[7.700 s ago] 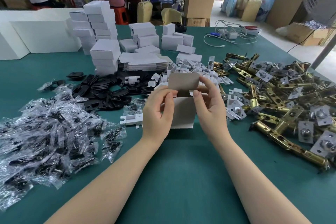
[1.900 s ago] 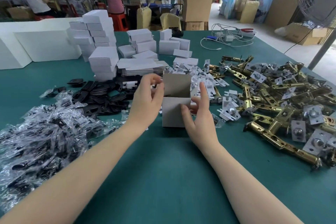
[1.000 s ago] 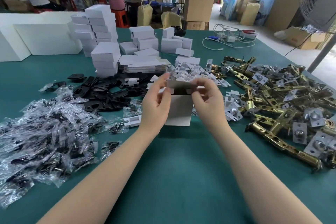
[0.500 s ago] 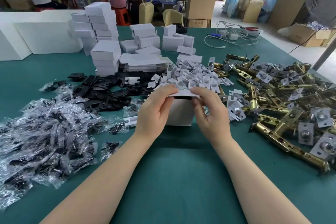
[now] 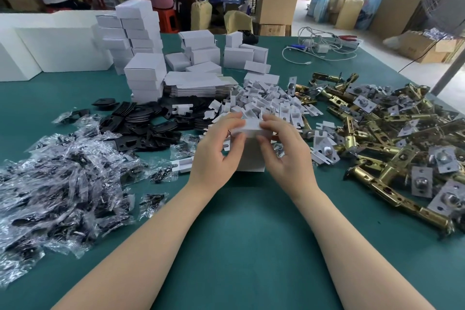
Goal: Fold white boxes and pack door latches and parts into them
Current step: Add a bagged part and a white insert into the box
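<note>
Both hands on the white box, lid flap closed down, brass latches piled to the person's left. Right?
Not quite. The head view shows the brass latches piled to the person's right; the bagged parts lie to the left. Both hands, left hand and right hand, do hold the white box, flap down.

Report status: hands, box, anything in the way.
Left hand and right hand both grip the white box, pressing its top flap down. Box stands upright on the green table. Nothing blocking it.

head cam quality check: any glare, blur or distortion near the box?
Head view: wide-angle bending shows at the edges, the table rim curving; glare on the plastic bags and brass latches; soft, even light; white box and both hands sharp enough.
</note>
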Available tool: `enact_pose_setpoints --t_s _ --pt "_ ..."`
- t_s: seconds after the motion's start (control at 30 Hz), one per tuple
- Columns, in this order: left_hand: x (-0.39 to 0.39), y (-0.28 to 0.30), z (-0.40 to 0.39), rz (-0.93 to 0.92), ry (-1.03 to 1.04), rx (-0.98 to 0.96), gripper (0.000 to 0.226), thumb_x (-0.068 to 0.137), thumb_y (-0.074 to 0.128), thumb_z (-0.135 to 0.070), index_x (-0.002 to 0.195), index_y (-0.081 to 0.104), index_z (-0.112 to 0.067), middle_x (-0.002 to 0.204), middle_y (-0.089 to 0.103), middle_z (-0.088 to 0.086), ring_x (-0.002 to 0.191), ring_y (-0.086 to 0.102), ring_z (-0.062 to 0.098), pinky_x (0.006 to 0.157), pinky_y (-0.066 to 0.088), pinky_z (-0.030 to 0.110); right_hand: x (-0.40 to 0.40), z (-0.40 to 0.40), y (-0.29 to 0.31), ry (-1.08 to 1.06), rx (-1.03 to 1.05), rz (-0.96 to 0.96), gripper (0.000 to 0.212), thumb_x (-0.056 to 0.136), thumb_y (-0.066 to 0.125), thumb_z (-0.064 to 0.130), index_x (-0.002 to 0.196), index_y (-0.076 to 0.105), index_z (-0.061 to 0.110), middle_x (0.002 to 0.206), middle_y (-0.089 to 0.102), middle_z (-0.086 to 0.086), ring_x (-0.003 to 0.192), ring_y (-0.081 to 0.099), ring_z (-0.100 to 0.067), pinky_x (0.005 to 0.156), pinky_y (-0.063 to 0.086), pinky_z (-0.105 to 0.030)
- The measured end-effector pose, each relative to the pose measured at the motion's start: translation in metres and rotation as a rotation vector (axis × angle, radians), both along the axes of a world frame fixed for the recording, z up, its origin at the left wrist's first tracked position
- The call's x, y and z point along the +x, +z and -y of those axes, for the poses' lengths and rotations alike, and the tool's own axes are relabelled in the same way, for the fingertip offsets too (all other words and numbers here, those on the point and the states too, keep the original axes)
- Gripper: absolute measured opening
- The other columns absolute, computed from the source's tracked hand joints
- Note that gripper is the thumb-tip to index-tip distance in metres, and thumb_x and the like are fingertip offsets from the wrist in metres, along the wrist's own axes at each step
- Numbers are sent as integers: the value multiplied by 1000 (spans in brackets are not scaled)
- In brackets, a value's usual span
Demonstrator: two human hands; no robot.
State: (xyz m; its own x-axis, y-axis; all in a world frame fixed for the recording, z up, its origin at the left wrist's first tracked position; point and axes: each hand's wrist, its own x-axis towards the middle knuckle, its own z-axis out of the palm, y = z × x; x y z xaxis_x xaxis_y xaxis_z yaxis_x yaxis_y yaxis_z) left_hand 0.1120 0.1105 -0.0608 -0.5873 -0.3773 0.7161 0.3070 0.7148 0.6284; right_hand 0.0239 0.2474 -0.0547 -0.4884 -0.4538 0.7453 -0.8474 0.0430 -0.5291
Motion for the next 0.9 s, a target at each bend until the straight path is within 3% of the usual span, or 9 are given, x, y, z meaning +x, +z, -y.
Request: enact_pose_setpoints --t_s 0.13,0.23,0.47,0.57,0.73,0.83,0.9 --pt "0 5 -4 -63 10 61 23 95 57 -20 117 63 -15 117 63 -15 107 60 -1 91 50 18 3 4 3 -27 -98 55 24 93 61 12 117 62 13 112 58 22 102 56 4 88 47 -15" --pt "1 9 -7 -111 -10 133 19 95 57 -25 113 61 -22 110 62 -28 101 64 3 89 49 17 7 5 6 -19 -153 96 27 92 62 11 114 60 25 108 59 25 99 59 0 82 49 -19" --pt "2 13 -8 -123 -15 166 16 95 58 -24 109 64 -23 107 65 -26 100 66 6 87 51 19 10 6 13 0 -214 203 19 89 67 10 102 65 23 98 67 13 91 64 -6 78 49 -21" --pt "2 11 -5 -118 -8 126 14 96 57 -24 108 63 -26 113 64 -26 104 65 6 88 51 21 10 5 12 -4 -190 194 13 89 68 7 99 69 15 101 69 6 96 65 -12 80 53 -29" --pt "3 2 2 -94 3 -6 7 96 57 -25 101 62 -24 124 63 -11 114 62 4 85 55 26 4 0 5 -12 -112 113 6 90 67 10 94 71 7 114 66 3 111 64 -19 87 54 -45" --pt "4 0 4 -49 -1 -49 10 97 56 -25 105 60 -24 131 58 -9 119 60 7 88 55 29 4 2 3 -20 -113 158 10 89 67 17 98 70 19 118 61 15 116 61 -19 89 54 -44" --pt "6 2 3 7 17 -101 16 97 54 -22 112 58 -24 136 54 -8 120 57 3 90 53 29 6 3 1 16 -54 212 36 86 70 14 109 60 39 125 54 24 114 60 -14 89 53 -37"
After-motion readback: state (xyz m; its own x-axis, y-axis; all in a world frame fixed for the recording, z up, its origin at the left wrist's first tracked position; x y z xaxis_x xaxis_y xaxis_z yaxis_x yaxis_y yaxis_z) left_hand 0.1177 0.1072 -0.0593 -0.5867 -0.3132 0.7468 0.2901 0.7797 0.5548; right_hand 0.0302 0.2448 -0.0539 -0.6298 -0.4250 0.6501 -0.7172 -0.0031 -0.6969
